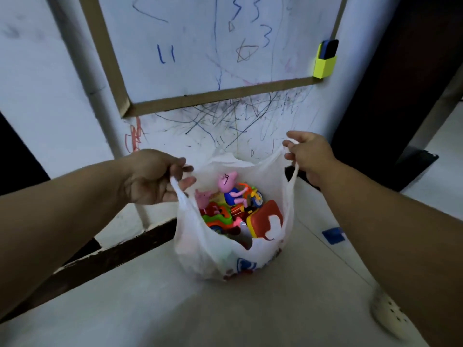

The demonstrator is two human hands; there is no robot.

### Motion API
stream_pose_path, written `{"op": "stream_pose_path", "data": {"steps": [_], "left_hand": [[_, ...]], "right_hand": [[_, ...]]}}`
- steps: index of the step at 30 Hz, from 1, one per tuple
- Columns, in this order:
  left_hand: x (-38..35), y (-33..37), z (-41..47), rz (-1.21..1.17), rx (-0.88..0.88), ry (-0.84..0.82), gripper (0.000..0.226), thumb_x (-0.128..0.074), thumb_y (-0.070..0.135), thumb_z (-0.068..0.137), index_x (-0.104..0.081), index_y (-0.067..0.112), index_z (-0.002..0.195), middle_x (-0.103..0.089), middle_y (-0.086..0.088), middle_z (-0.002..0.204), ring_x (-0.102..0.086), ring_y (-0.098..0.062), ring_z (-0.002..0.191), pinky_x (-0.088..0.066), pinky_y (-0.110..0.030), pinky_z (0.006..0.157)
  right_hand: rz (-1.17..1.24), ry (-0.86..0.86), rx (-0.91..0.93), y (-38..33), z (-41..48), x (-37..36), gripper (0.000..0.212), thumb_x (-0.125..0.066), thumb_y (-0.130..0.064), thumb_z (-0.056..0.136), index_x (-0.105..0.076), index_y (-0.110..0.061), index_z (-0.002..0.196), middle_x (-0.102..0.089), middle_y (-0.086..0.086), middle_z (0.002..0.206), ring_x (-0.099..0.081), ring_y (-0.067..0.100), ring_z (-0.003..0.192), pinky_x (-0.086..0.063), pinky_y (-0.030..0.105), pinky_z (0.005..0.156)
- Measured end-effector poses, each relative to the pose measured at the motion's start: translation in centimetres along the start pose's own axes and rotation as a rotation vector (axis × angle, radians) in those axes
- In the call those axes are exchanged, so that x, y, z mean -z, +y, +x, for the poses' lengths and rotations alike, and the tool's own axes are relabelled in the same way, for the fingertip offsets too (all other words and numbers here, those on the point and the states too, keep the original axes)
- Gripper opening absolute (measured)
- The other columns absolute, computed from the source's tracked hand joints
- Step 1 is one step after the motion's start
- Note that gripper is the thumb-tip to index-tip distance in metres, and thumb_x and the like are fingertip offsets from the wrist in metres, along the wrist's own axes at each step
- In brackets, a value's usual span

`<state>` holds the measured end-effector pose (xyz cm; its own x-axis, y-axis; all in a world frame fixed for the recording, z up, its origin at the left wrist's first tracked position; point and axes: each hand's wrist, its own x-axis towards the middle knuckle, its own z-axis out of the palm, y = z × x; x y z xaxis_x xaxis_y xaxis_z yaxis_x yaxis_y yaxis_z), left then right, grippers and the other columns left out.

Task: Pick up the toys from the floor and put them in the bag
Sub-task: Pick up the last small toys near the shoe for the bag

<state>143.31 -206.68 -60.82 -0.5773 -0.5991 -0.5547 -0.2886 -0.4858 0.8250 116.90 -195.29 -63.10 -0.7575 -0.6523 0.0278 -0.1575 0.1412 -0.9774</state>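
Observation:
A white plastic bag stands on the floor in the middle of the head view, its mouth held wide. My left hand pinches the left handle loop. My right hand grips the right handle loop, pulled up and to the right. Inside lie several toys: a pink pig figure on a small orange and yellow bike, a second pink pig, a green and orange toy car, and a red and yellow box.
A scribbled white wall with a cardboard-framed whiteboard rises right behind the bag. A yellow marker holder hangs on the board's right edge. A small blue piece lies on the floor at the right. A white shoe shows at bottom right.

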Motion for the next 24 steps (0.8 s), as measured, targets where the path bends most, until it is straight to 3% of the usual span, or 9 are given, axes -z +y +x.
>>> {"op": "stream_pose_path", "data": {"steps": [4,8,10,12,14,16,18,21,24], "left_hand": [[0.0,0.7,-0.7,-0.14,-0.122,0.031,0.014,-0.043,0.02,0.098,-0.054,0.013,0.092,-0.052,0.006,0.043,-0.06,-0.007,0.042,-0.055,-0.025,0.047],[-0.1,-2.5,0.5,0.041,-0.233,0.135,0.015,-0.039,0.005,0.097,-0.05,0.013,0.092,-0.053,-0.004,0.058,-0.056,-0.014,0.045,-0.045,-0.022,0.044],[-0.5,-3.9,1.0,0.102,-0.249,0.202,0.016,-0.038,0.003,0.097,-0.05,0.013,0.092,-0.053,-0.007,0.063,-0.056,-0.016,0.05,-0.044,-0.024,0.046],[-1.1,-4.1,0.9,0.115,-0.286,0.247,0.013,-0.042,0.005,0.097,-0.051,0.012,0.091,-0.053,-0.008,0.068,-0.057,-0.018,0.055,-0.045,-0.024,0.046],[-1.7,-3.9,0.6,0.124,-0.33,0.258,0.012,-0.049,0.006,0.094,-0.051,0.009,0.105,-0.056,-0.01,0.073,-0.058,-0.02,0.06,-0.047,-0.025,0.049],[-2.1,-3.8,0.4,0.152,-0.34,0.28,0.032,-0.055,0.005,0.09,-0.045,0.012,0.12,-0.061,-0.012,0.08,-0.061,-0.022,0.064,-0.051,-0.031,0.058],[-2.5,-3.9,0.1,0.203,-0.337,0.322,0.045,-0.061,0.006,0.087,-0.043,0.016,0.126,-0.065,-0.013,0.088,-0.064,-0.023,0.069,-0.052,-0.035,0.068],[-2.8,-4.1,-0.2,0.265,-0.337,0.345,0.058,-0.066,0.011,0.083,-0.04,0.021,0.134,-0.065,-0.012,0.098,-0.068,-0.021,0.077,-0.054,-0.034,0.071],[-2.7,-4.2,-0.3,0.35,-0.341,0.388,0.063,-0.066,0.009,0.083,-0.038,0.022,0.138,-0.065,-0.013,0.097,-0.068,-0.02,0.08,-0.057,-0.036,0.072]], "right_hand": [[0.007,0.002,0.067,-1.7,1.5,-0.3,0.038,-0.045,-0.005,0.096,-0.053,-0.021,0.129,-0.059,0.0,0.118,-0.051,0.006,0.066,-0.041,0.019,0.057],[-0.151,-0.072,0.081,1.1,1.0,-0.9,0.037,-0.047,0.001,0.093,-0.056,-0.011,0.127,-0.058,0.004,0.119,-0.048,0.002,0.067,-0.038,0.007,0.041],[-0.183,-0.073,0.077,2.6,0.3,-0.8,0.035,-0.048,0.002,0.092,-0.06,-0.011,0.121,-0.061,0.005,0.117,-0.054,0.004,0.074,-0.046,0.011,0.052],[-0.25,-0.081,0.113,3.3,0.0,-0.6,0.032,-0.053,-0.001,0.089,-0.063,-0.014,0.117,-0.063,0.004,0.113,-0.061,0.014,0.092,-0.055,0.028,0.079],[-0.318,-0.104,0.134,3.2,-0.5,-0.5,0.034,-0.058,-0.003,0.087,-0.062,-0.014,0.119,-0.062,0.001,0.104,-0.06,0.02,0.098,-0.052,0.044,0.093],[-0.376,-0.114,0.147,2.9,-1.2,-0.3,0.041,-0.062,-0.007,0.085,-0.057,-0.015,0.125,-0.058,0.0,0.1,-0.057,0.019,0.093,-0.05,0.046,0.095],[-0.423,-0.112,0.156,2.4,-1.8,-0.1,0.054,-0.066,-0.011,0.084,-0.048,-0.019,0.134,-0.058,0.004,0.109,-0.056,0.02,0.099,-0.049,0.041,0.095],[-0.45,-0.131,0.127,1.7,-2.9,0.0,0.074,-0.071,-0.018,0.081,-0.032,-0.024,0.144,-0.054,0.011,0.128,-0.055,0.024,0.11,-0.042,0.028,0.086],[-0.546,-0.15,0.143,1.6,-3.6,0.2,0.073,-0.069,-0.018,0.082,-0.031,-0.022,0.145,-0.052,0.012,0.133,-0.053,0.028,0.117,-0.043,0.029,0.092]]}}
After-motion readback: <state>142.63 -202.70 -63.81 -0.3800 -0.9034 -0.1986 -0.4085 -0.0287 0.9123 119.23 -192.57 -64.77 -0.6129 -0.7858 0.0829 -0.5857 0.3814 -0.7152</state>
